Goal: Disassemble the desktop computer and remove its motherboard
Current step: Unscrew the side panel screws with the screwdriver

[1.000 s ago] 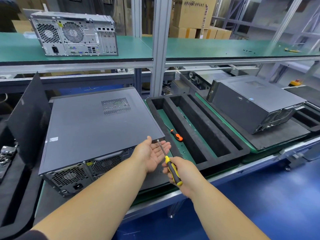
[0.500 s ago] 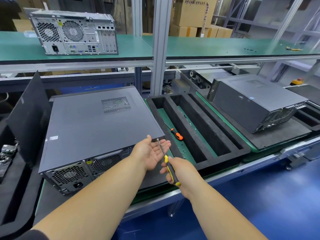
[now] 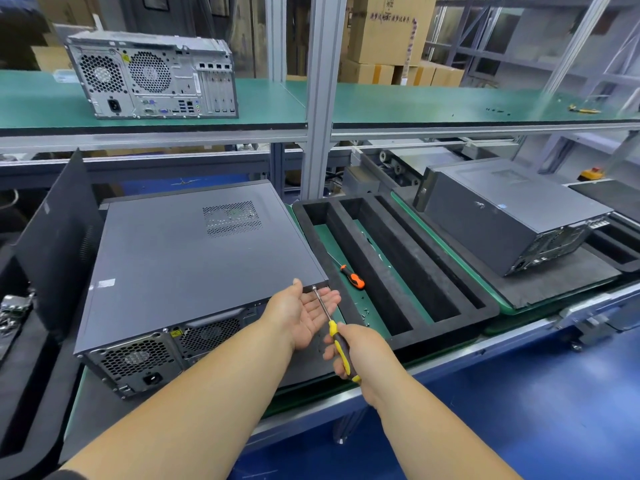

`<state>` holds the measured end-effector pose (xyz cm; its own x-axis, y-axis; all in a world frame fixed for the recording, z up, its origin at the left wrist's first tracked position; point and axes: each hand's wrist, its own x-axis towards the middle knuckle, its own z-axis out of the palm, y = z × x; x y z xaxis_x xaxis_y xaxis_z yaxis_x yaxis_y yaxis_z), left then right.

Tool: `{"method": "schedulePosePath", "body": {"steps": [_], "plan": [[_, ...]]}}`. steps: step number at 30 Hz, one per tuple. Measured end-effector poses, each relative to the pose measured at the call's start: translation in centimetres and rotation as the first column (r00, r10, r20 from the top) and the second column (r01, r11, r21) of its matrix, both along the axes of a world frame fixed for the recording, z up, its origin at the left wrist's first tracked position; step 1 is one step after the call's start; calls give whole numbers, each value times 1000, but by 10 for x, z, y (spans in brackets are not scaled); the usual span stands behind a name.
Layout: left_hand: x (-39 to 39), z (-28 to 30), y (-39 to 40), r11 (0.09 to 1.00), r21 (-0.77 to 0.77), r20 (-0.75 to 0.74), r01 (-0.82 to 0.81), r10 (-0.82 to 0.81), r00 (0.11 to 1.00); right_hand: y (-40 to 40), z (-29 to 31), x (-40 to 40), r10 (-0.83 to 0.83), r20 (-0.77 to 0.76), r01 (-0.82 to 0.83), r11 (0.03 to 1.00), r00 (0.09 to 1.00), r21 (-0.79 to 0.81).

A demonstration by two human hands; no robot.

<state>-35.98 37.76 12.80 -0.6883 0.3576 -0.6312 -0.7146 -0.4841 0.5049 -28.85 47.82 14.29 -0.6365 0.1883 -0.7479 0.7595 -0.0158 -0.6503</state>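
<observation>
Just beyond the left hand, the desktop computer lay flat on its side, rear grilles facing the person, its lid unremoved. That hand was spread palm-up beneath the rear corner, cupped as if to catch a screw. Close at its right, the right hand was wrapped round the yellow-and-black handle of a screwdriver, the slim steel shaft crossing the open palm and its tip set at the corner screw. The task looked barely begun: cover on, nothing inside exposed, motherboard unseen. The lid was matte dark-grey sheet metal with a perforated vent patch; the rear was bare metal with honeycomb fan grilles. Past the right hand sat a black foam tray with long slots, an orange-handled screwdriver in one.
</observation>
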Motion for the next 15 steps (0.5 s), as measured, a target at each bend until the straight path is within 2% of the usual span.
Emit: {"method": "schedulePosePath", "body": {"steps": [2,4,5,7,13,15], "plan": [[0,0,1,1000,4,-3,-2,2,1000,0,-2,2,36,-37,-33,997,999,74],[0,0,1,1000,9,-1,-4,4,1000,4,-11,10,51,-197,-27,992,979,123],[0,0,0,1000,7,2,-4,4,1000,5,-14,14,53,-265,-19,991,963,129],[0,1,1,1000,0,8,-7,7,1000,4,-14,18,39,-310,-3,993,950,115],[-1,2,1,1000,-20,37,0,1,999,-2,12,14,-68,-96,59,994,993,-91],[-2,1,2,998,-60,21,17,-16,1000,-2,16,14,-52,-82,46,996,995,-81]]}}
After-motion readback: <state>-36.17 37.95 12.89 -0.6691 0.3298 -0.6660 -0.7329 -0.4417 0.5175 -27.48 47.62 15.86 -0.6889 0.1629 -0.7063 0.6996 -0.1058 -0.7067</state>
